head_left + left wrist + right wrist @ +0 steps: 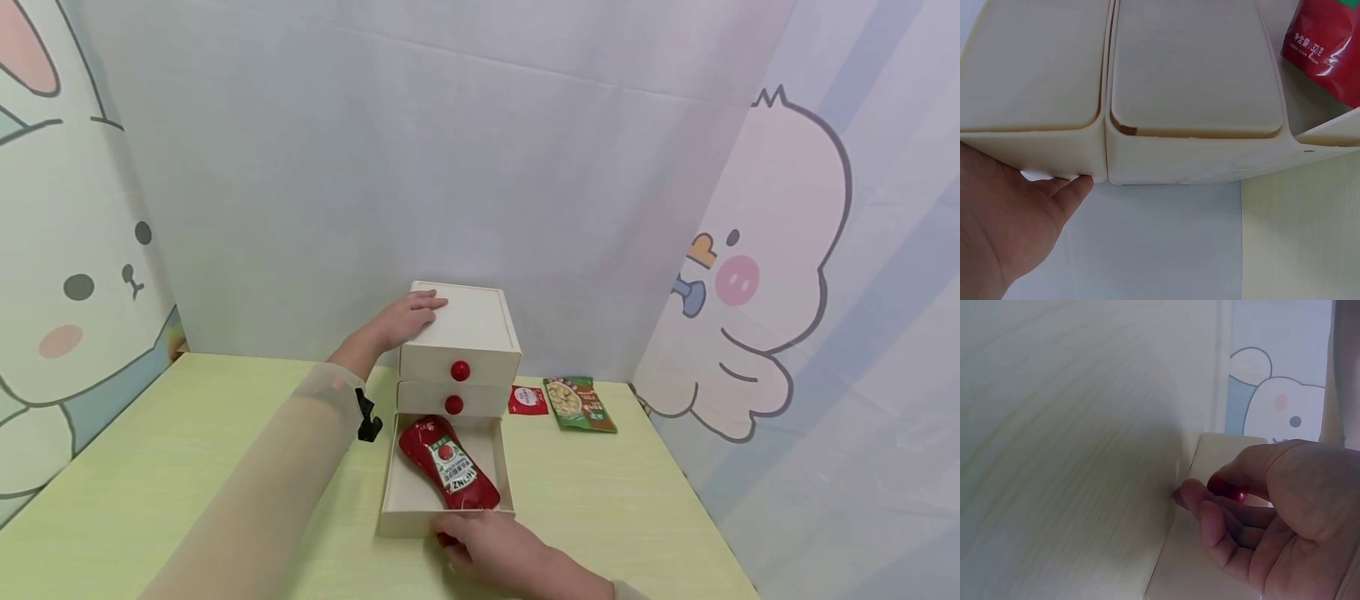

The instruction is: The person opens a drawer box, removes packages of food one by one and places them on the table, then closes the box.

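A small white drawer cabinet (480,321) stands on the table with its bottom drawer (408,523) pulled out. Inside that drawer lies a red Heinz ketchup pouch (442,462), set at a slant. My left hand (401,322) rests on the cabinet's top at the left edge, fingers extended. In the left wrist view, this hand (1019,222) is against the top unit's side. At the drawer's front, my right hand (498,546) pinches the red knob (1227,489), which shows between thumb and curled fingers in the right wrist view.
Two upper drawers with red knobs (460,371) are closed. Right of the cabinet lie a small red sachet (528,400) and a green and brown food packet (581,406). A pale curtain (480,167) hangs behind the light yellow table (615,508).
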A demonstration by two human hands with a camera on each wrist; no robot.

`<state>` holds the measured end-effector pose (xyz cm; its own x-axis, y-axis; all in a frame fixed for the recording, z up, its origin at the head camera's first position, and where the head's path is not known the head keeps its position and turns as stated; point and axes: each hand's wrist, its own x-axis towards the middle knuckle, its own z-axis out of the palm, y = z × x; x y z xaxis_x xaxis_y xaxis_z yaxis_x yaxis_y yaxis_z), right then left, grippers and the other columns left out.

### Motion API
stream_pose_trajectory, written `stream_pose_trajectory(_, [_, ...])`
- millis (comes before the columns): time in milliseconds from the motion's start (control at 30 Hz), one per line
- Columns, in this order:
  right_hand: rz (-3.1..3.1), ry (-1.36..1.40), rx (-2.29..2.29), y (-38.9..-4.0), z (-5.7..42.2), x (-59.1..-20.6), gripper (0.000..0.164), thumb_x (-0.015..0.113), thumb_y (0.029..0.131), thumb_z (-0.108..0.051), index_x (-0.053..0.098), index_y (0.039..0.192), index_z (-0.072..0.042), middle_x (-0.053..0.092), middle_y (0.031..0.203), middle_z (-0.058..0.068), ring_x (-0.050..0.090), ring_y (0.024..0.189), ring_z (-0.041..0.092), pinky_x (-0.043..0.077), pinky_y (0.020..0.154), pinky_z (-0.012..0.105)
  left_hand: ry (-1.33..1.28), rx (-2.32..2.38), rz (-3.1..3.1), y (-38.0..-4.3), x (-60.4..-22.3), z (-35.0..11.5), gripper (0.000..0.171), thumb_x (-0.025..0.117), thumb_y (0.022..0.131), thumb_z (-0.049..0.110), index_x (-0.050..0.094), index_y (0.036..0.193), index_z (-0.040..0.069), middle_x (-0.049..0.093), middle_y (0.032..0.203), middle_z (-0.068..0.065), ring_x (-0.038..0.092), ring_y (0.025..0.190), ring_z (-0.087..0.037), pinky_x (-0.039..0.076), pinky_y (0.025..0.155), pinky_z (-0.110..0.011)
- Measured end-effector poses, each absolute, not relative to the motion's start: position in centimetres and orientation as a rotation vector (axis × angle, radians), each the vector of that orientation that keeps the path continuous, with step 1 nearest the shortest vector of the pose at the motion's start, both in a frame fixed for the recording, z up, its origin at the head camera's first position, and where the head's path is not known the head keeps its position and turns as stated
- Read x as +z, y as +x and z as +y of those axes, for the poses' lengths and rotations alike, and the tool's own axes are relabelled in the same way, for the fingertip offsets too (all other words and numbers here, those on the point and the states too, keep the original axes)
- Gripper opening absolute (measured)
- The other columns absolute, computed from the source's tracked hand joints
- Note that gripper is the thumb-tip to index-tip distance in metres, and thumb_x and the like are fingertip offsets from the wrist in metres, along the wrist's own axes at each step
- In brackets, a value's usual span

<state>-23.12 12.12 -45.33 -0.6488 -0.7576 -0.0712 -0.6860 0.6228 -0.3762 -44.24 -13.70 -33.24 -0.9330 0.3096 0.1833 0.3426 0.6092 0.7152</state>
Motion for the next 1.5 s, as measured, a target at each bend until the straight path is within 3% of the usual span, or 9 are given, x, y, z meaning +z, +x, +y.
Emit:
stream_pose_trajectory(333, [2.604,-1.174,-0.457,-23.0,12.2,-45.1,0.030,0.077,0.105,-0.020,0.072,0.133,-0.027,0.075,0.110,-0.018,0.059,0.086,-0.006,0.055,0.082,0.011,-0.566,-1.250,-2.774,-44.3,-33.3,-13.7,0.057,0.040,0.112,0.027,0.050,0.166,0.013,0.028,0.182,-0.013,0.015,0.171,-0.042,0.014,0.138,-0.063])
stream_pose_trajectory(500, [2.603,-1.254,-0.373,-23.1,12.5,-44.6,0.028,0.076,0.105,-0.021,0.071,0.132,-0.027,0.070,0.100,-0.019,0.054,0.076,-0.006,0.052,0.072,0.010,-0.564,-1.234,-2.782,-44.2,-33.2,-13.7,0.057,0.040,0.112,0.027,0.050,0.166,0.014,0.028,0.182,-0.013,0.015,0.171,-0.042,0.014,0.138,-0.063])
stream_pose_trajectory(700, [2.517,-1.320,-0.344,-23.6,12.9,-42.4,0.032,0.077,0.104,-0.021,0.073,0.135,-0.029,0.073,0.102,-0.017,0.056,0.078,-0.007,0.051,0.073,0.010,-0.558,-1.201,-2.800,-44.2,-33.2,-13.7,0.057,0.038,0.112,0.029,0.050,0.166,0.015,0.027,0.183,-0.013,0.015,0.172,-0.042,0.015,0.138,-0.063])
stream_pose_trajectory(833, [2.512,-1.324,-0.342,-24.1,12.8,-40.2,0.023,0.077,0.104,-0.022,0.079,0.126,-0.028,0.075,0.096,-0.019,0.060,0.079,-0.008,0.053,0.075,0.010,-0.565,-1.189,-2.799,-44.2,-33.2,-13.7,0.057,0.038,0.112,0.028,0.050,0.166,0.014,0.028,0.182,-0.013,0.016,0.172,-0.041,0.015,0.138,-0.062])
stream_pose_trajectory(1033, [2.587,-1.280,-0.344,-25.7,12.2,-37.5,0.007,0.078,0.103,-0.024,0.081,0.110,-0.025,0.073,0.092,-0.019,0.059,0.079,-0.006,0.053,0.075,0.012,-0.562,-1.171,-2.800,-44.3,-33.3,-13.7,0.057,0.037,0.113,0.029,0.049,0.167,0.015,0.028,0.182,-0.013,0.016,0.172,-0.041,0.016,0.138,-0.062])
stream_pose_trajectory(1267, [2.641,-1.294,-0.343,-28.3,11.4,-35.9,0.015,0.079,0.101,-0.020,0.082,0.115,-0.018,0.079,0.106,-0.006,0.065,0.085,-0.001,0.057,0.079,0.015,-0.559,-1.207,-2.800,-44.4,-33.4,-13.8,0.057,0.038,0.113,0.029,0.048,0.167,0.015,0.026,0.183,-0.012,0.014,0.172,-0.041,0.015,0.138,-0.063])
stream_pose_trajectory(1500, [2.673,-1.218,-0.306,-30.7,10.6,-36.1,0.009,0.078,0.103,-0.025,0.082,0.110,-0.023,0.076,0.098,-0.014,0.065,0.084,0.002,0.057,0.077,0.017,-0.559,-1.231,-2.799,-44.2,-33.2,-13.8,0.056,0.038,0.113,0.029,0.049,0.167,0.016,0.026,0.183,-0.010,0.014,0.172,-0.041,0.014,0.138,-0.064])
